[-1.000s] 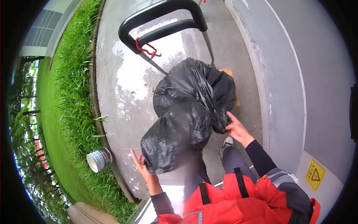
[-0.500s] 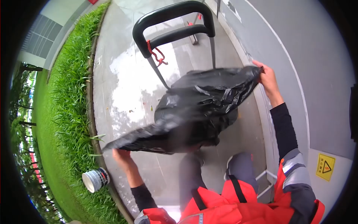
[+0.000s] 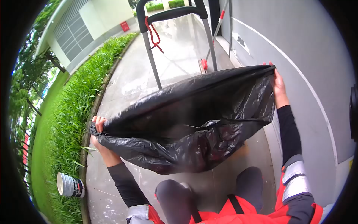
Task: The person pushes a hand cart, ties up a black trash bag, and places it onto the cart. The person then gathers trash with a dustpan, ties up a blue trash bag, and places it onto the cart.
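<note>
A large black plastic garbage bag (image 3: 209, 138) is stretched wide between my two hands, its mouth spread and facing up. My left hand (image 3: 99, 125) grips the rim at the left end, fingers curled over the edge. At the upper right corner, my right hand (image 3: 279, 84) holds the other end of the rim. Behind the bag rises a trolley handle (image 3: 175, 14) with grey poles, and a red cord (image 3: 153, 35) is tied to it. The bag hides the lower part of the trolley.
A white paint bucket (image 3: 70, 185) lies tipped by the grass border (image 3: 85, 82) on the left. To the right runs a grey wall (image 3: 283, 33). A red-and-white pole (image 3: 220, 20) leans farther back on the tiled path (image 3: 126, 80).
The bag has been lifted and its mouth pulled wider open. My left hand has moved up and left, my right hand slightly right. The view has tilted up along the path.
</note>
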Available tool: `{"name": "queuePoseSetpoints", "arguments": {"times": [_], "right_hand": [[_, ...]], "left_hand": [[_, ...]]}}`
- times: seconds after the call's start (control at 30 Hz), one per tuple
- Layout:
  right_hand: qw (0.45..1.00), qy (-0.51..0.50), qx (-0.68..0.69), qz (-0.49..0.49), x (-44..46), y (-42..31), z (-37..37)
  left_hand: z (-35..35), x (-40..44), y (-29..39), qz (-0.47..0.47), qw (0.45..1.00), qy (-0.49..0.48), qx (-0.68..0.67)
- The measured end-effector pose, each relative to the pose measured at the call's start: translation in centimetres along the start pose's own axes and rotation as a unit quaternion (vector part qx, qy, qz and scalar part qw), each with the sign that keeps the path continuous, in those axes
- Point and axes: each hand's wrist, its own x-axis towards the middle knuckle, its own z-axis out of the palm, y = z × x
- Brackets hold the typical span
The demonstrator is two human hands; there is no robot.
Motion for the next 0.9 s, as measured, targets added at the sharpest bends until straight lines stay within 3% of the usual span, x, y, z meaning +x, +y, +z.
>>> {"name": "queuePoseSetpoints", "arguments": {"times": [0.03, 0.07, 0.1, 0.17, 0.23, 0.27, 0.3, 0.37, 0.4, 0.43, 0.47, 0.5, 0.57, 0.63, 0.7, 0.77, 0.83, 0.9], "right_hand": [[1.000, -0.013, 0.004, -0.004, -0.4, 0.8, 0.7], [0.991, 0.030, 0.131, -0.018, -1.2, 1.9, 2.3], [0.963, 0.070, 0.257, -0.032, -1.3, 2.2, 4.1], [0.972, 0.005, 0.233, -0.023, -1.1, 1.8, 6.5], [0.996, -0.077, -0.013, -0.044, -2.8, 1.7, 11.5], [0.980, -0.183, -0.070, -0.016, -3.4, 2.3, 14.0], [0.972, -0.199, -0.126, 0.019, -5.3, 3.4, 17.3], [0.925, -0.305, -0.203, 0.103, -8.2, 5.6, 22.1], [0.885, -0.334, -0.305, -0.110, -8.9, 8.6, 23.7], [0.843, -0.347, -0.349, -0.215, -9.0, 9.9, 23.9], [0.794, -0.341, -0.387, -0.322, -9.2, 11.1, 24.2], [0.856, -0.299, -0.368, -0.207, -9.2, 10.9, 23.9], [0.927, -0.203, -0.315, 0.004, -9.1, 9.9, 23.8], [0.950, -0.168, -0.259, 0.051, -8.8, 10.4, 23.2], [0.945, -0.180, -0.262, 0.071, -9.7, 11.1, 23.5], [0.941, -0.191, -0.266, 0.090, -11.2, 11.3, 23.7], [0.925, -0.207, -0.314, 0.059, -12.5, 11.6, 23.6], [0.917, -0.231, -0.324, 0.010, -13.2, 13.6, 22.5]], "left_hand": [[-0.3, -0.7, 0.3, -0.058, 0.997, -0.041, -0.003], [0.7, -1.8, -0.7, -0.007, 0.999, 0.009, 0.039], [1.0, -2.6, -1.1, -0.035, 0.995, 0.005, 0.096], [1.5, -2.0, -1.0, -0.023, 0.944, 0.036, 0.327], [3.2, -1.5, -4.0, 0.018, 0.858, 0.086, 0.506], [5.0, -1.1, -7.6, 0.032, 0.815, 0.097, 0.571], [4.9, -0.5, -10.1, 0.026, 0.791, 0.036, 0.610], [7.1, -1.0, -17.1, -0.037, 0.671, 0.018, 0.741], [5.1, -0.7, -18.8, -0.094, 0.697, -0.056, 0.708], [4.6, -0.9, -20.8, -0.109, 0.648, -0.126, 0.743], [3.4, -0.7, -21.0, -0.128, 0.681, -0.112, 0.712], [2.3, -0.5, -21.2, -0.145, 0.713, -0.096, 0.680], [2.8, -2.1, -20.9, -0.191, 0.693, -0.094, 0.688], [-0.1, -2.7, -20.6, -0.093, 0.616, -0.135, 0.770], [-1.6, -3.7, -20.4, -0.167, 0.646, -0.100, 0.738], [-3.5, -4.4, -20.4, -0.142, 0.735, 0.004, 0.663], [-5.4, -3.9, -19.5, -0.074, 0.870, 0.069, 0.482], [-3.6, -3.8, -19.4, -0.034, 0.937, 0.106, 0.332]]}}
